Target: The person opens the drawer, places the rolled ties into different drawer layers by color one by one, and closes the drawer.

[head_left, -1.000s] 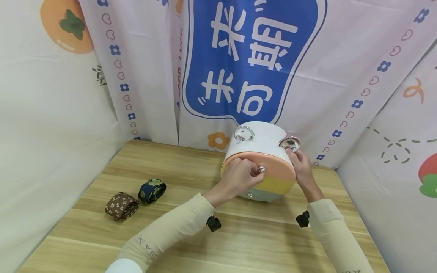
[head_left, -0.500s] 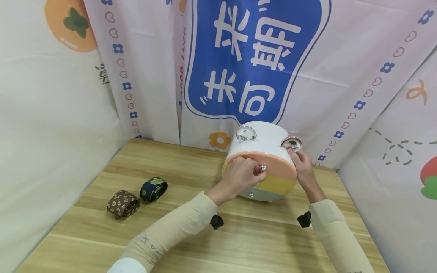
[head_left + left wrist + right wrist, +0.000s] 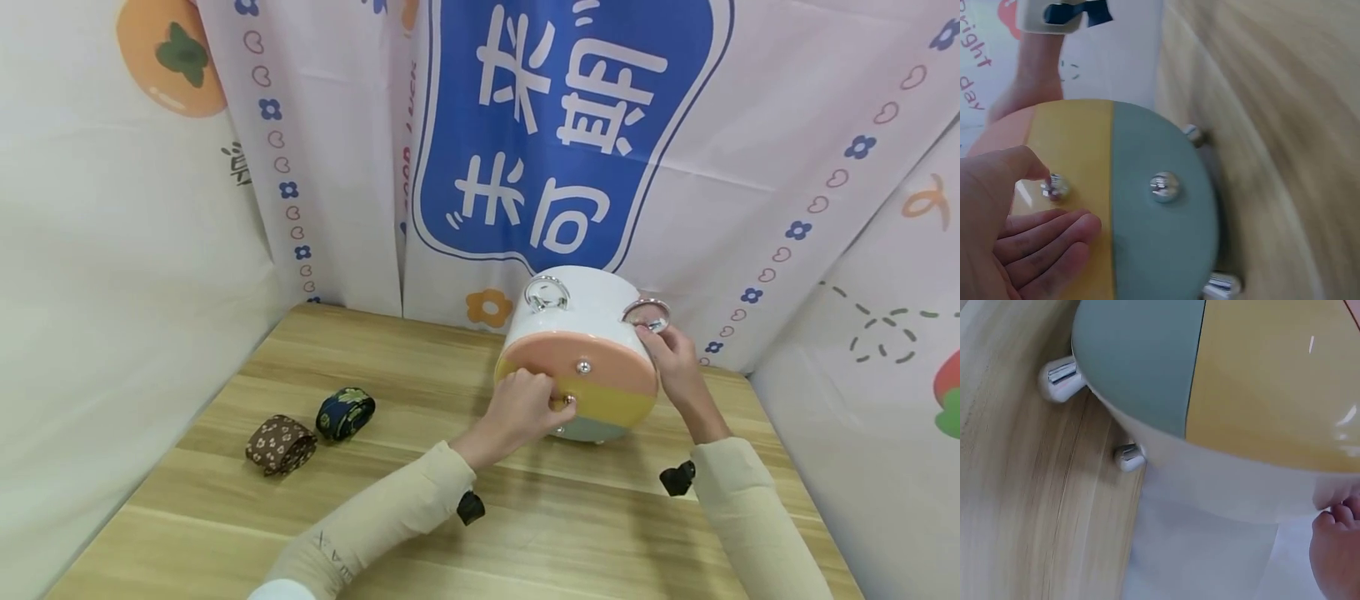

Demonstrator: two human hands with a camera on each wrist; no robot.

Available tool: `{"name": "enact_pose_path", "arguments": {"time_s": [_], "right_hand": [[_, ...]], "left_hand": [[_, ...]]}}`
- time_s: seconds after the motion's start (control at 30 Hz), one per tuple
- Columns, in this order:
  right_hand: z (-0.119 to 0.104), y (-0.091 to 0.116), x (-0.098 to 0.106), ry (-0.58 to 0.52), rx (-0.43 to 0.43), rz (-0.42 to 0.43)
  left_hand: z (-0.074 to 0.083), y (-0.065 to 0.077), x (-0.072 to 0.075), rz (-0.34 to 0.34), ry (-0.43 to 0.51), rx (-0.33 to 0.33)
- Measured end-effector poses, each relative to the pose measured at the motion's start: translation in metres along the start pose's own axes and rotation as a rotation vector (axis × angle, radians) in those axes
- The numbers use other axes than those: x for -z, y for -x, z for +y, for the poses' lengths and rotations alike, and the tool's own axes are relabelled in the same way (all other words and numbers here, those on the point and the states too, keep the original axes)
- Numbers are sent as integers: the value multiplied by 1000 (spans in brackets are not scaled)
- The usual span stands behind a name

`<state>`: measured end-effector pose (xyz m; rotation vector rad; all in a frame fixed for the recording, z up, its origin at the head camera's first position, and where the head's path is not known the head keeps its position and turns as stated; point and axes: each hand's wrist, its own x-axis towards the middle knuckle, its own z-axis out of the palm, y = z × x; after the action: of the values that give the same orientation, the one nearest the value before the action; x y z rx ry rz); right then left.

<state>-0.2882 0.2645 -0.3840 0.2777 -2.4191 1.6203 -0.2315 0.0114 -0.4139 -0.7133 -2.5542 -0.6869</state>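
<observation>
A small rounded drawer box (image 3: 600, 312) stands on the table with a white body and orange, yellow and grey-green drawer fronts, all flush. Chrome knobs sit on the fronts. My left hand (image 3: 525, 412) is curled at the middle, yellow front, its thumb tip on the knob (image 3: 1055, 187); the index finger is largely hidden in the left wrist view. With my right hand (image 3: 671, 358) I hold the box's right side, thumb beside a chrome ring (image 3: 647, 315) on top. Its fingertips (image 3: 1342, 515) rest against the white side wall in the right wrist view.
Two rolled-up neckties lie on the left of the wooden table (image 3: 420, 367): a brown floral one (image 3: 281, 444) and a navy one with yellow-green flowers (image 3: 346, 414). A printed cloth wall (image 3: 345, 167) rises close behind the box. Short chrome feet (image 3: 1062, 379) hold the box up.
My left hand has moved down from the orange front's knob to the yellow front's knob. The right hand keeps its hold on the box's side. The whole head view has shifted slightly.
</observation>
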Motion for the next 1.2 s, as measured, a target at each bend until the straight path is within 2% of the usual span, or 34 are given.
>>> {"name": "enact_pose_path", "arguments": {"time_s": [0.23,0.53,0.77,1.0,1.2], "right_hand": [[-5,0,-2,-51,64,4],[-8,-2,-8,-12,39,-7],[-5,-3,-13,-41,52,9],[-4,-2,-13,-43,81,10],[-4,0,-9,-27,43,-9]], "left_hand": [[-6,8,-19,-19,18,54],[-2,6,-28,5,63,110],[-2,7,-30,24,93,124],[-2,8,-32,27,89,109],[4,12,-32,0,70,91]]}}
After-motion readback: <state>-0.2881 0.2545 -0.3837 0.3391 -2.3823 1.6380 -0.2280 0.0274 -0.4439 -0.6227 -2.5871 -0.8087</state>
